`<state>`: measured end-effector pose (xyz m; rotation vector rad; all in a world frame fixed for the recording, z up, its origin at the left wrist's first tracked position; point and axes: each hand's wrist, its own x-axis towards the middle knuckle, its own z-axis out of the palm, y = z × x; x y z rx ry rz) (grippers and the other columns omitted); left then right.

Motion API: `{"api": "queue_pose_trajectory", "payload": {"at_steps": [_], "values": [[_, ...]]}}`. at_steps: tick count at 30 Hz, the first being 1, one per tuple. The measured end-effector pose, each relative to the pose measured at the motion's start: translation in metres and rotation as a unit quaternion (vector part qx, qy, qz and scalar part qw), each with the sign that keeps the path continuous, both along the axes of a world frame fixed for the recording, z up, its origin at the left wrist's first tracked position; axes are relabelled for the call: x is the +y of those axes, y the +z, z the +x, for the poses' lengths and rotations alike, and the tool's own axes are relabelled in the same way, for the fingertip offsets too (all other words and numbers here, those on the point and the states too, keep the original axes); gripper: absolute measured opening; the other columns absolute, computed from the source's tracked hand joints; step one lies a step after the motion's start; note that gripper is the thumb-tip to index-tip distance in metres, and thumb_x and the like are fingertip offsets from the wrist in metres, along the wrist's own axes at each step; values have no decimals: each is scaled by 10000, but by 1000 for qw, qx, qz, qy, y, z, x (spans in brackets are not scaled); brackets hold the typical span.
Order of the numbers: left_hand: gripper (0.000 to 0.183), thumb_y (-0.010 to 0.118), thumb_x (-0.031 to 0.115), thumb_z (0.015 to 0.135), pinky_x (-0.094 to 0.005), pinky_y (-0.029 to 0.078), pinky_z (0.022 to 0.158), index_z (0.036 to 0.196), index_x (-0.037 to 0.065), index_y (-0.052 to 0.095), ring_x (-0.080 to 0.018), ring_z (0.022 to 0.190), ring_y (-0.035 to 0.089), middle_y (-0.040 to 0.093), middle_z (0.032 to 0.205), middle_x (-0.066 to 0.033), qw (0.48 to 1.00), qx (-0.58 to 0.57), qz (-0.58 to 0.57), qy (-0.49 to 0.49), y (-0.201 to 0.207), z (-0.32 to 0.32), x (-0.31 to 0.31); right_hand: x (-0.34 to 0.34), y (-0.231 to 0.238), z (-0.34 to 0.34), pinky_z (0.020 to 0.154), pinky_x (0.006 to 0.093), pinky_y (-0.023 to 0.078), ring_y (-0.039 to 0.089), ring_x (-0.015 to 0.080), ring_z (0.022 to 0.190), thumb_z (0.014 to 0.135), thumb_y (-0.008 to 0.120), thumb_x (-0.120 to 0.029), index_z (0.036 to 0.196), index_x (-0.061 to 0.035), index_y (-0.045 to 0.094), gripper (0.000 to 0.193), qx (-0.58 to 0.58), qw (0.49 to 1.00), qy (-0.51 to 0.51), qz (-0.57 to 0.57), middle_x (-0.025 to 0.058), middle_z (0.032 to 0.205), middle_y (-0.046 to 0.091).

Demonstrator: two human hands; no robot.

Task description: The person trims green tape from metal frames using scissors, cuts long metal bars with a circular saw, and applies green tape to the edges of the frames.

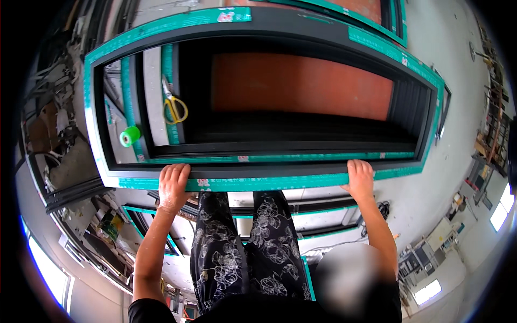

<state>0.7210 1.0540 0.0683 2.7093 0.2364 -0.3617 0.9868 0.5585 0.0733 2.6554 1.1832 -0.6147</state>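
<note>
A long dark grey window frame, partly covered with green protective film, spans the view in front of me. Its near bar is held by my left hand, with fingers curled over the top toward the left end. Further right, my right hand grips the same bar, thumb pointing inward. Through the frame's opening I see more dark frames stacked below. Yellow-handled scissors lie on the film-covered bars at the left, and a bright green roll sits nearer to me.
A reddish-brown panel shows beneath the stack. Another film-covered frame lies at the far side. More frames rest on the floor by my legs. Scrap pieces clutter the left, and equipment stands at the lower right.
</note>
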Motion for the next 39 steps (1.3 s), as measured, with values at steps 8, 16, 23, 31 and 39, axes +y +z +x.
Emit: {"api": "queue_pose_trajectory", "payload": {"at_steps": [8, 16, 23, 31, 39], "values": [[542, 711, 63, 582, -451, 420, 1007, 1107, 62, 579, -307, 1082, 582, 610, 1102, -113, 1000, -13, 8, 8, 4, -10, 14, 11, -3, -22, 1046, 472, 368, 519, 323, 1146, 479, 926, -269, 1184, -53, 506, 848, 7, 1000, -17, 0, 138, 1181, 572], [470, 666, 98, 658, -437, 418, 1019, 1120, 60, 587, -288, 1103, 581, 611, 1137, -102, 999, -36, 28, 23, -15, -15, 16, 27, -4, -35, 1100, 458, 331, 480, 317, 1221, 495, 930, -215, 1228, -49, 486, 873, 3, 997, -77, -25, 144, 1259, 533], [764, 873, 304, 588, -481, 374, 1064, 1274, 135, 580, -309, 1267, 492, 558, 1296, -96, 995, 3, -58, 78, 20, 8, 57, 68, 19, -46, 1131, 457, 310, 454, 327, 1267, 596, 892, -195, 1348, -35, 459, 883, 31, 992, -97, -80, 162, 1339, 504], [679, 817, 286, 733, -435, 494, 873, 1299, 62, 517, -371, 1035, 595, 578, 1165, -180, 907, 9, 35, 419, -50, -8, 169, 230, 39, -108, 1025, 455, 423, 506, 381, 1207, 761, 780, -200, 1273, -25, 573, 579, 215, 937, -143, 234, 188, 1306, 549], [532, 805, 178, 752, -366, 523, 865, 1214, 25, 590, -293, 1011, 652, 657, 1074, -169, 900, 36, -346, 264, 48, 56, -11, 309, 48, -118, 1066, 486, 401, 449, 373, 1317, 662, 827, -154, 1472, -123, 398, 917, 221, 889, -73, 393, 163, 1428, 454]]}}
